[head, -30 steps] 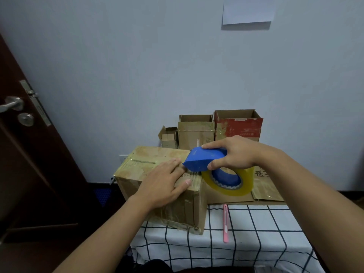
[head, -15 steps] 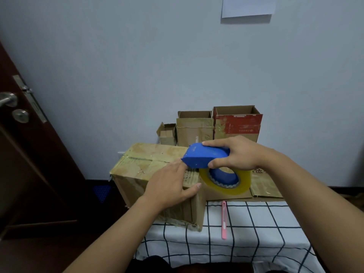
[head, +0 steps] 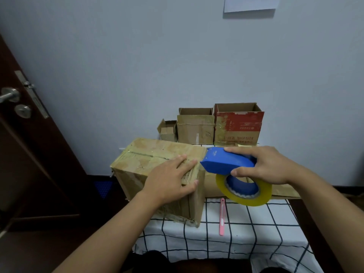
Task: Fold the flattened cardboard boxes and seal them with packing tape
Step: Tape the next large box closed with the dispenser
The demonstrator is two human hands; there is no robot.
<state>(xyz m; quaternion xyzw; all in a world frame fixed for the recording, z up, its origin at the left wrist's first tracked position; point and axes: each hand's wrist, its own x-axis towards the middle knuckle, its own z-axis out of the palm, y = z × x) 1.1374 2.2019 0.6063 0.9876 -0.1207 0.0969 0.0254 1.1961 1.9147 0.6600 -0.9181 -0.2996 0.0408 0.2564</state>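
A closed brown cardboard box (head: 149,154), heavily taped, stands on the left end of the checked tablecloth (head: 246,229), overhanging it. My left hand (head: 169,180) lies flat on the box's near right top corner, fingers straight, thumb over the side. My right hand (head: 264,166) grips the blue tape dispenser (head: 226,162), whose nose sits at the box's right top edge. The yellowish tape roll (head: 244,190) hangs below it. Flattened cardboard (head: 283,190) lies behind the roll.
Three open boxes stand against the wall: a small one (head: 168,131), a brown one (head: 195,127) and a red-printed one (head: 238,125). A pink utility knife (head: 222,217) lies on the cloth. A dark door (head: 23,134) is at left.
The dispenser has shifted slightly right, off the box top to its right edge. My left hand has slid a little nearer that corner and keeps pressing.
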